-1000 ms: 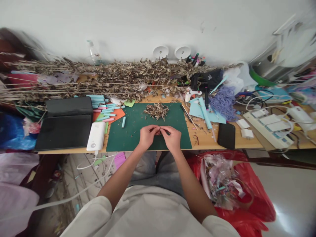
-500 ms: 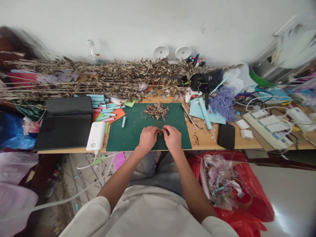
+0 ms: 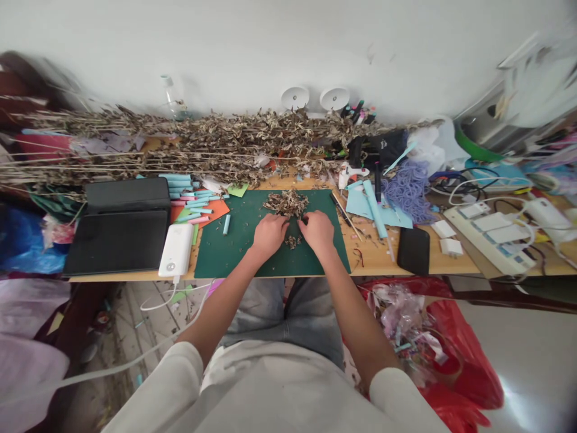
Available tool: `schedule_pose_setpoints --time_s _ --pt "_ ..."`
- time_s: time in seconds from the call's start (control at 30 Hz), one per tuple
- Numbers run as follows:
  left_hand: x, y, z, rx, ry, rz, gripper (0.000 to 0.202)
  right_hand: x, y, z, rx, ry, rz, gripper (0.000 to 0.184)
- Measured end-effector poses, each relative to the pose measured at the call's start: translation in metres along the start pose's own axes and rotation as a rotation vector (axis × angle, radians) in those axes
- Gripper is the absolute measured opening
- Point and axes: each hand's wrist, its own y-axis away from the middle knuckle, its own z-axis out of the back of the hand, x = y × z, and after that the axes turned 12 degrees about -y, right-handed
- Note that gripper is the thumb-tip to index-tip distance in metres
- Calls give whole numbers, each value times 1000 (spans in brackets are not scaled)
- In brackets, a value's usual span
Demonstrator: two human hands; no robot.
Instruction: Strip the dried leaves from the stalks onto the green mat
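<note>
Left hand (image 3: pixel 270 233) and right hand (image 3: pixel 318 231) adjoin a leaf pile (image 3: pixel 285 202), long axis crosswise.

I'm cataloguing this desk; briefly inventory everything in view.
cutting mat: one, green, centre
leaf pile: one, brown, on mat
leaf clump: one, brown, in front of pile
dried stems: many, brown, back
folding case: one, black, left
power bank: one, white, left
paper rolls: many, mostly blue, left
glue gun: one, white, right
yarn: one tangle, purple, right
phone: one, black, right
power strip: one, white, far right
bag: one, red, below right
left hand: one, white-sleeved, beside clump
right hand: one, white-sleeved, beside clump
</note>
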Motion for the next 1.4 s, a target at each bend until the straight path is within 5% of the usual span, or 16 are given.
schedule_pose_setpoints --time_s 0.2,0.37,0.6,0.7,0.8,1.17,1.4 --pt "-5 -15 -11 5 108 52 27 -1 -4 15 1 103 75 15" --pt "-3 -16 -15 -14 227 70 31 -13 -2 35 -43 -77 46 18" --pt "-4 -12 -16 -33 271 36 31 0 -15 16 -129 -296 155 33" --pt "-2 -9 -17 -47 289 22 31 7 -26 7 -51 -253 214 46" --pt "1 -7 -17 -52 303 27 31 9 -35 1 25 -226 241 33" --pt "-5 -4 -13 -68 347 48 27 -8 -45 15 -167 -578 142 15" --pt "-4 -1 -13 -91 372 53 27 -18 -53 15 -267 -879 -2 20"
